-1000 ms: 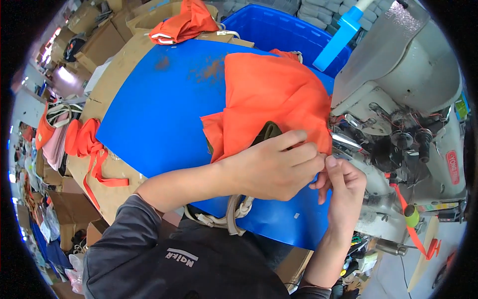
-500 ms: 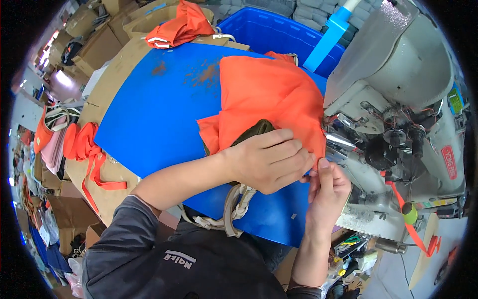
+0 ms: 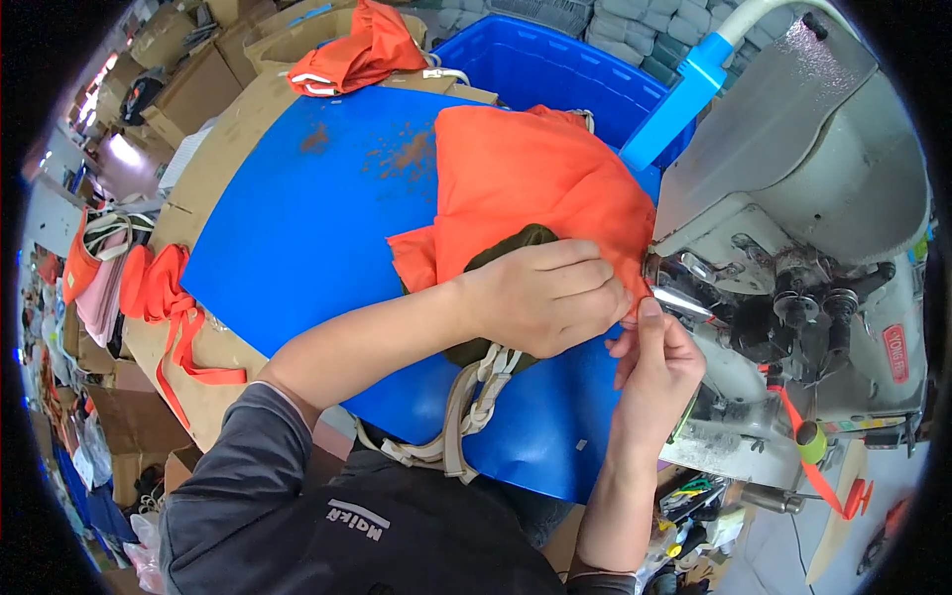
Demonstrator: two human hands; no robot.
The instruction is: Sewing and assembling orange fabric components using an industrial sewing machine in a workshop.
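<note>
An orange fabric piece (image 3: pixel 535 169), perhaps a bag, lies on the blue work surface (image 3: pixel 317 218), its right edge at the grey sewing machine (image 3: pixel 783 198). My left hand (image 3: pixel 545 297) is closed, its fingertips pinching the fabric's lower right edge. Close beside it, my right hand (image 3: pixel 654 357) pinches the same edge between thumb and fingers. Dark olive fabric (image 3: pixel 526 238) shows under my left wrist. Cream webbing straps (image 3: pixel 461 416) hang below, near my body. The exact spot under the fingertips is partly hidden.
A blue plastic bin (image 3: pixel 535 59) stands behind the surface, near a light-blue tube fitting (image 3: pixel 674 99). Another orange fabric item (image 3: pixel 362 50) lies at the back. Orange strap (image 3: pixel 159 283) is heaped on the left. An orange tape (image 3: pixel 813 466) runs down from the machine.
My view has shifted slightly, so the machine sits farther right. Both hands have moved a little along the fabric edge, still pinching it. More olive fabric shows beneath my left hand.
</note>
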